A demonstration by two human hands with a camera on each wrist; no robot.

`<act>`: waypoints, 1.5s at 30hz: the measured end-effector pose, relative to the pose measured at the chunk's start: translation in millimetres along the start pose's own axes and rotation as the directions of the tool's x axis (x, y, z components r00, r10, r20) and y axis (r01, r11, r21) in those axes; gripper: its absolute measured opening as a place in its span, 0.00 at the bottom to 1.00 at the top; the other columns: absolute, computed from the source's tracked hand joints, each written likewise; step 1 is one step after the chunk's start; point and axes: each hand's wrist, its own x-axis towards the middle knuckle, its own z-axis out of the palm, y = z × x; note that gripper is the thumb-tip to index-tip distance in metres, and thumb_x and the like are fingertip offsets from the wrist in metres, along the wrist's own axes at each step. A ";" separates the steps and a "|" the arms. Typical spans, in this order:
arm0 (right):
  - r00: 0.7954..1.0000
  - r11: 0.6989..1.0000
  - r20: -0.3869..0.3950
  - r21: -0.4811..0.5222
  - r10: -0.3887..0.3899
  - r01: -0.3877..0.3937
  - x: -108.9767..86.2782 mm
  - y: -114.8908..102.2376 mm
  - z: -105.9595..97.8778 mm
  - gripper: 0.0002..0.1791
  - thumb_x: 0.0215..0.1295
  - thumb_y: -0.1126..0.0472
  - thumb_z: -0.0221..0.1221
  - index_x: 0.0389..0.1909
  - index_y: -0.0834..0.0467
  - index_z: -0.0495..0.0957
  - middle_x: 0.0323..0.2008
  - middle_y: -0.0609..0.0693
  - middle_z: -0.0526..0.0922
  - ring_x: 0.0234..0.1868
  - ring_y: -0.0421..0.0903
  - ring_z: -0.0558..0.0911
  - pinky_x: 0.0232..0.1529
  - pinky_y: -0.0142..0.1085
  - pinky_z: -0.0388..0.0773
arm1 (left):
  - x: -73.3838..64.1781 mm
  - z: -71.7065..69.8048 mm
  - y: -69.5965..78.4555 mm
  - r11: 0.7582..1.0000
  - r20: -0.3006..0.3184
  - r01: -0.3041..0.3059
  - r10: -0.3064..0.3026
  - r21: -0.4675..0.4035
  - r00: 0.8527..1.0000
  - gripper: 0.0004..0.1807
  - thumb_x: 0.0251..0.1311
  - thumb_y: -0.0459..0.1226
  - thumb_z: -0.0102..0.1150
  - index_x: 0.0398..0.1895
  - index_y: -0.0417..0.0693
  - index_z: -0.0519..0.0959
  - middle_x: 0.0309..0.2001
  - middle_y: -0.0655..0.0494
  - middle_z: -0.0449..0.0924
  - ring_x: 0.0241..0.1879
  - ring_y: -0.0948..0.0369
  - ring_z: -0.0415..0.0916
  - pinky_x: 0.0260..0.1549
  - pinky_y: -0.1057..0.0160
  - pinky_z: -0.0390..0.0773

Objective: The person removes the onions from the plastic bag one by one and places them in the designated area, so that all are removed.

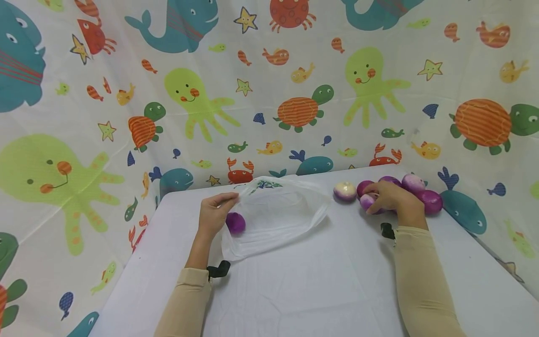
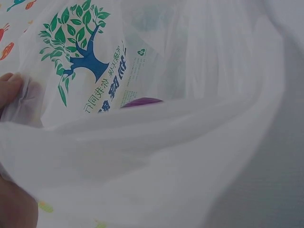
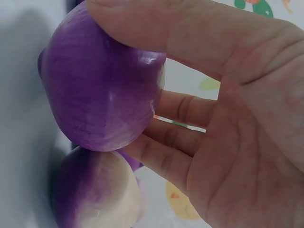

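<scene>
My left hand [image 1: 213, 213] pinches the rim of a white plastic bag [image 1: 278, 220] lying with its mouth spread on the table. A purple onion [image 1: 236, 223] shows at the bag's left side, close to that hand; in the left wrist view only a purple sliver [image 2: 142, 102] peeks over the bag's fold. My right hand [image 1: 389, 196] grips a purple onion [image 3: 102, 85] between thumb and fingers, at the pile on the right. A white-and-purple onion [image 1: 345, 192] sits just left of this hand, and several more onions [image 1: 430, 202] lie around and behind it.
A white cloth covers the table [image 1: 294, 290]. Behind it and to the sides hangs a curtain [image 1: 252, 93] printed with sea animals. Dark straps [image 1: 219, 269] sit at both wrists.
</scene>
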 end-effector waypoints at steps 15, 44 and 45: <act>0.997 0.998 0.032 0.000 0.069 -0.069 1.5 0.2 0.7 0.43 0.55 0.57 0.76 0.74 0.55 0.71 0.67 0.67 0.75 0.64 0.65 0.72 0.68 0.72 0.65 | -0.6 0.1 0.0 1.000 -0.006 0.004 -0.004 0.014 1.000 0.11 0.69 0.30 0.64 0.51 0.34 0.86 0.52 0.35 0.87 0.46 0.79 0.82 0.52 0.77 0.81; 0.996 0.997 0.042 -0.008 0.078 -0.077 -2.6 -1.7 -1.9 0.46 0.58 0.48 0.75 0.76 0.55 0.68 0.65 0.67 0.74 0.66 0.67 0.69 0.64 0.73 0.68 | -0.7 -0.1 0.4 1.000 -0.012 0.003 -0.003 0.010 1.000 0.11 0.69 0.30 0.64 0.50 0.35 0.87 0.52 0.35 0.87 0.46 0.79 0.82 0.51 0.77 0.81; 0.997 0.998 0.032 0.000 0.065 -0.065 -3.0 -2.9 -2.3 0.47 0.58 0.46 0.75 0.76 0.55 0.68 0.64 0.65 0.75 0.65 0.66 0.70 0.64 0.73 0.69 | -0.6 -0.1 0.5 1.000 -0.012 0.002 -0.002 0.009 1.000 0.11 0.69 0.30 0.64 0.50 0.34 0.87 0.52 0.35 0.87 0.46 0.79 0.82 0.51 0.77 0.81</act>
